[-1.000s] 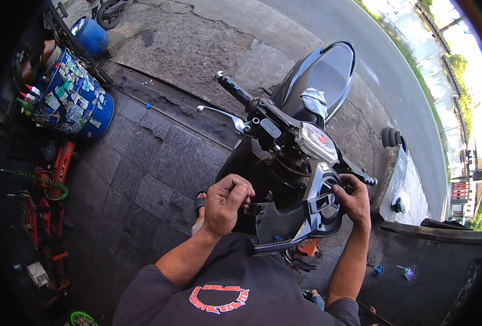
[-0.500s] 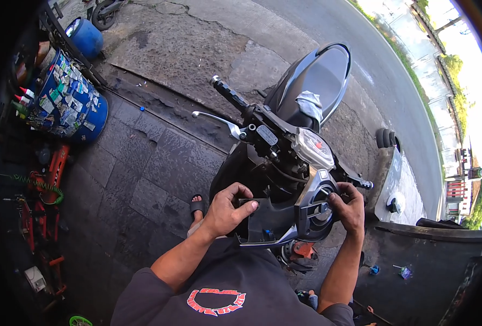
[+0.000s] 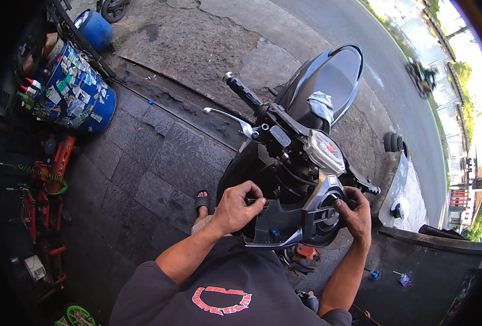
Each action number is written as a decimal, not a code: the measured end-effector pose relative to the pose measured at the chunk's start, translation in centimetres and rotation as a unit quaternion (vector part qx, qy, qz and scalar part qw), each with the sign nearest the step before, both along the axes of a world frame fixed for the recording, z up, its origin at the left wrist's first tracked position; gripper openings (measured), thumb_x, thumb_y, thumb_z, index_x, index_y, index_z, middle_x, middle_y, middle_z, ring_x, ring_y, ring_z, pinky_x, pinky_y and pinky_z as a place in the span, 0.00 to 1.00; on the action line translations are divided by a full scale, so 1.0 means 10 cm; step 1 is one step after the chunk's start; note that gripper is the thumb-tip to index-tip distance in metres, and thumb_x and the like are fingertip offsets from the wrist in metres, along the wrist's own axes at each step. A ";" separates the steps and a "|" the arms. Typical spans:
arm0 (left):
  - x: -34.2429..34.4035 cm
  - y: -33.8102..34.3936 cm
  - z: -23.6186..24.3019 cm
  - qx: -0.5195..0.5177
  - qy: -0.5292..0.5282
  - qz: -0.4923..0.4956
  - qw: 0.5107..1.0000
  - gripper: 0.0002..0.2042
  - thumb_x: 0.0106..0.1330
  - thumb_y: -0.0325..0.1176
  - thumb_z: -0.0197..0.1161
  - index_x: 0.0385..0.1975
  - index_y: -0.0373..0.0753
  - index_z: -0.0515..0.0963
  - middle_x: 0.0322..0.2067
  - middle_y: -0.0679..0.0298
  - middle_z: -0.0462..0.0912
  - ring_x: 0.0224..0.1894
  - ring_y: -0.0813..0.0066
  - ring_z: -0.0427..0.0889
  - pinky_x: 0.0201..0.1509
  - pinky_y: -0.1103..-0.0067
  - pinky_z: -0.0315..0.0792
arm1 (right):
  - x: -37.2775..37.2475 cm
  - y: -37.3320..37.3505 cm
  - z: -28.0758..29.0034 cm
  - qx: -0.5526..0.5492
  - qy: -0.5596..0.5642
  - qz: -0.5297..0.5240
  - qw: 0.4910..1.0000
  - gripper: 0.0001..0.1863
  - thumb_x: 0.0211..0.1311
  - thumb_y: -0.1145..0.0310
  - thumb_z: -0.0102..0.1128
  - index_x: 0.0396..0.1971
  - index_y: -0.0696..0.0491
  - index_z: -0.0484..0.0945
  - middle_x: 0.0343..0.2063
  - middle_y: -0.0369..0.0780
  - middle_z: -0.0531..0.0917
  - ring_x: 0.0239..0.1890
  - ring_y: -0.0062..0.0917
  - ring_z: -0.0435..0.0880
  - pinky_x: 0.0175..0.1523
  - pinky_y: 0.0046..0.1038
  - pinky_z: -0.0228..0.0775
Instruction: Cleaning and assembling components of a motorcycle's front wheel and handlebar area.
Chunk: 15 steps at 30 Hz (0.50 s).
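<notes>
A scooter point(image 3: 284, 127) stands in front of me, its handlebar running from upper left to lower right. Between my hands is a front cover panel point(image 3: 278, 224), dark with a silver-grey round-ended section on its right. My left hand point(image 3: 234, 209) pinches the panel's left edge between thumb and curled fingers. At the other end, my right hand point(image 3: 356, 216) grips the rim, thumb on the inner face and fingers behind. Above the panel sits the clear-covered instrument cluster point(image 3: 325, 151). A silver brake lever point(image 3: 230, 120) juts left. A pale cloth point(image 3: 321, 106) lies by the seat point(image 3: 336, 76).
Left stands a sticker-covered blue drum point(image 3: 78, 92), with a smaller blue barrel point(image 3: 95, 31) behind and a red jack point(image 3: 61, 157) below. Stacked tyres point(image 3: 393, 142) are right, beside a ledge point(image 3: 409, 190). A motorcycle point(image 3: 420, 77) is on the road.
The whole scene has shifted slightly right in view. Both hands keep their hold on the panel. A motorcycle has appeared on the road at the upper right.
</notes>
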<state>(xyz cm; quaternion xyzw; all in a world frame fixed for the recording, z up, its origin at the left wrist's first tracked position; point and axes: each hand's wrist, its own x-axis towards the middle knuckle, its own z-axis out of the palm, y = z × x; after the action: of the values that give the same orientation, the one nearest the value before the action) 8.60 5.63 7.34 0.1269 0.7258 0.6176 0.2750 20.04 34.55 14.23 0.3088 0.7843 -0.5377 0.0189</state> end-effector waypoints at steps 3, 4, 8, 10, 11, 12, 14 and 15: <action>-0.03 -0.06 -0.01 -0.014 0.006 -0.032 0.999 0.09 0.57 0.32 0.67 0.31 0.34 0.77 0.22 0.64 0.80 0.21 0.85 0.76 0.25 0.82 0.68 | 0.01 -0.02 -0.06 -0.003 0.019 0.007 1.000 0.25 0.54 0.70 0.69 0.50 0.63 0.72 0.39 0.40 0.82 0.42 0.21 0.79 0.49 0.24 0.71; -0.05 -0.07 -0.02 -0.030 0.018 -0.058 0.998 0.10 0.56 0.32 0.67 0.31 0.34 0.77 0.23 0.64 0.81 0.22 0.84 0.77 0.26 0.82 0.69 | 0.01 -0.04 -0.05 0.008 0.010 0.020 1.000 0.24 0.54 0.71 0.68 0.50 0.63 0.72 0.40 0.40 0.81 0.43 0.21 0.79 0.50 0.23 0.70; -0.04 -0.11 -0.09 0.018 0.032 -0.088 0.995 0.11 0.54 0.31 0.68 0.31 0.33 0.75 0.26 0.61 0.78 0.27 0.75 0.78 0.31 0.79 0.72 | 0.11 -0.17 -0.06 0.093 0.001 -0.001 0.996 0.27 0.49 0.69 0.71 0.49 0.61 0.74 0.40 0.40 0.81 0.45 0.24 0.78 0.53 0.26 0.68; -0.08 -0.08 -0.10 0.024 0.032 -0.120 0.992 0.11 0.54 0.31 0.68 0.32 0.33 0.75 0.26 0.61 0.78 0.27 0.75 0.78 0.32 0.78 0.72 | 0.17 -0.24 -0.05 0.147 0.019 -0.028 0.989 0.28 0.47 0.68 0.72 0.49 0.61 0.74 0.41 0.41 0.80 0.46 0.26 0.77 0.55 0.27 0.67; -0.11 -0.08 -0.13 0.027 0.031 -0.141 0.989 0.12 0.54 0.31 0.69 0.32 0.33 0.75 0.26 0.61 0.78 0.27 0.75 0.78 0.32 0.78 0.73 | 0.22 -0.31 -0.03 0.199 0.034 -0.042 0.978 0.29 0.46 0.66 0.72 0.49 0.61 0.74 0.42 0.42 0.79 0.47 0.29 0.77 0.56 0.28 0.66; -0.12 -0.09 -0.17 0.024 0.006 -0.167 0.986 0.12 0.54 0.32 0.70 0.34 0.34 0.77 0.27 0.63 0.80 0.27 0.81 0.78 0.32 0.82 0.72 | 0.25 -0.38 -0.02 0.219 0.053 -0.064 0.972 0.29 0.46 0.65 0.72 0.49 0.61 0.75 0.44 0.44 0.78 0.50 0.32 0.76 0.58 0.30 0.65; -0.20 -0.07 -0.20 0.031 0.011 -0.209 0.977 0.12 0.54 0.31 0.71 0.34 0.34 0.77 0.27 0.64 0.80 0.27 0.82 0.78 0.31 0.83 0.72 | 0.36 -0.51 -0.09 0.276 0.120 -0.132 0.945 0.28 0.52 0.63 0.69 0.51 0.60 0.74 0.47 0.42 0.77 0.52 0.30 0.74 0.60 0.30 0.62; -0.19 -0.06 -0.21 0.038 0.019 -0.218 0.975 0.12 0.53 0.30 0.71 0.33 0.34 0.77 0.26 0.64 0.80 0.26 0.83 0.77 0.31 0.83 0.72 | 0.42 -0.59 -0.16 0.287 0.164 -0.191 0.924 0.27 0.54 0.63 0.68 0.51 0.60 0.73 0.47 0.41 0.76 0.53 0.29 0.73 0.61 0.29 0.62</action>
<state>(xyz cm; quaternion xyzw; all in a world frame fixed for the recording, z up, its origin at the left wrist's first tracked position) 6.73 5.01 5.28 0.3045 0.6614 0.5676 0.3843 24.25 28.68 12.61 0.3527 0.8233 -0.3262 -0.3022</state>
